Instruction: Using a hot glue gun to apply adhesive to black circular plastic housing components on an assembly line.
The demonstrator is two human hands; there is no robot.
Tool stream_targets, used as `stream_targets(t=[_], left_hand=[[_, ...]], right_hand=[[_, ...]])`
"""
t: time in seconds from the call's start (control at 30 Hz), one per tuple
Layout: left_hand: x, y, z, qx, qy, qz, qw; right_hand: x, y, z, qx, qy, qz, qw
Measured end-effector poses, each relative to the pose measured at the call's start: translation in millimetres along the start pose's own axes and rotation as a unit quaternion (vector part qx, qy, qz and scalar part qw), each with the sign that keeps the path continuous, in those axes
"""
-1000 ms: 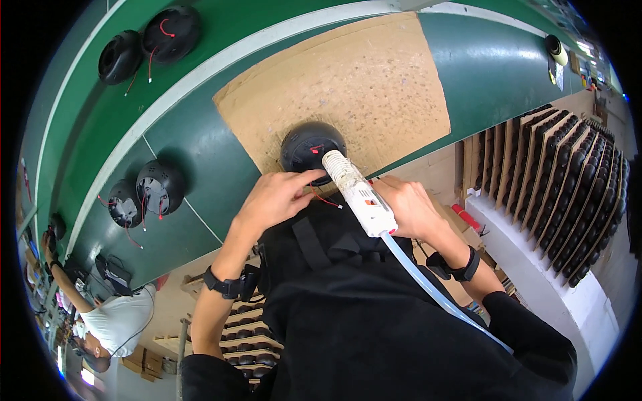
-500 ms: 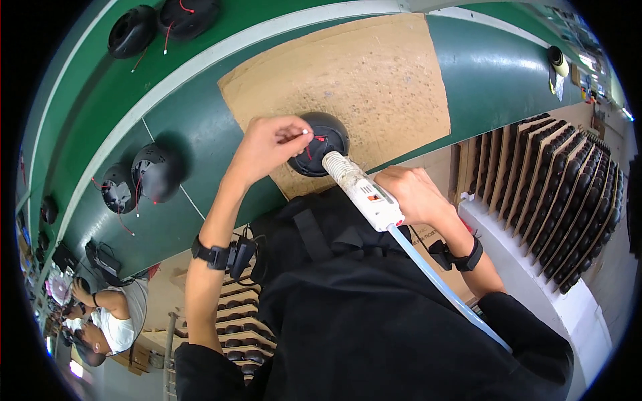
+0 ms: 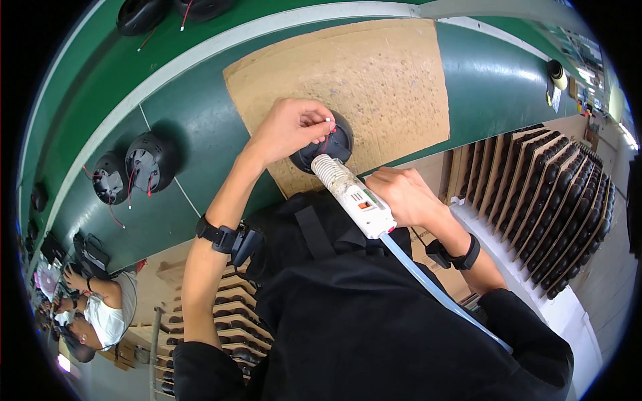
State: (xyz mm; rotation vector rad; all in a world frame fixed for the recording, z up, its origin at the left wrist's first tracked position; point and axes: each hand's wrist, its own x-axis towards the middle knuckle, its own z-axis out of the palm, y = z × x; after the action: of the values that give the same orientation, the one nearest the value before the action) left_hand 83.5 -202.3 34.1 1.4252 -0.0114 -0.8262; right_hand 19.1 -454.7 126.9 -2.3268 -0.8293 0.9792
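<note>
My right hand (image 3: 409, 195) is wrapped round a white hot glue gun (image 3: 353, 199). A long pale-blue glue stick (image 3: 428, 287) trails from its rear end, and the ribbed front reaches the near rim of a round black plastic shell (image 3: 343, 142). The nozzle tip is hidden at the shell. Over the shell's far side, my left hand (image 3: 291, 128) pinches a red wire by its small white connector (image 3: 328, 120). The shell sits on a brown cardboard sheet (image 3: 381, 80), open side up, partly covered by my left hand.
Two open black shells (image 3: 148, 164) with red wires lie on the green table (image 3: 207, 93) to the left; more stand on the far-left shelf. Racks of black domes (image 3: 542, 200) fill the right. A roll (image 3: 556, 75) lies far right. Another person (image 3: 103, 311) sits lower left.
My left hand has moved right and farther from me, carrying the wire's connector across the shell. The glue gun has shifted slightly left and toward me.
</note>
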Motion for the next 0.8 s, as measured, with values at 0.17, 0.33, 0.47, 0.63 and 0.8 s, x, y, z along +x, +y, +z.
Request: stream_targets(t=[0.17, 0.33, 0.47, 0.63, 0.8], left_hand=[[-2, -1, -1, 0.007, 0.001, 0.01, 1.0], [2, -2, 0, 0.013, -0.018, 0.014, 1.0], [1, -1, 0, 0.013, -0.025, 0.009, 1.0], [-2, -1, -2, 0.019, -0.029, 0.014, 0.999], [-15, 0, -16, -0.003, -0.027, -0.014, 1.0]], right_hand=[[4, -6, -2, -0.003, -0.011, 0.017, 1.0], [2, -4, 2, -0.002, -0.013, 0.037, 0.999], [3, -5, 2, 0.003, -0.019, 0.05, 0.999], [3, -7, -2, -0.002, -0.03, 0.05, 0.998], [1, -7, -2, -0.01, -0.031, 0.051, 0.998]])
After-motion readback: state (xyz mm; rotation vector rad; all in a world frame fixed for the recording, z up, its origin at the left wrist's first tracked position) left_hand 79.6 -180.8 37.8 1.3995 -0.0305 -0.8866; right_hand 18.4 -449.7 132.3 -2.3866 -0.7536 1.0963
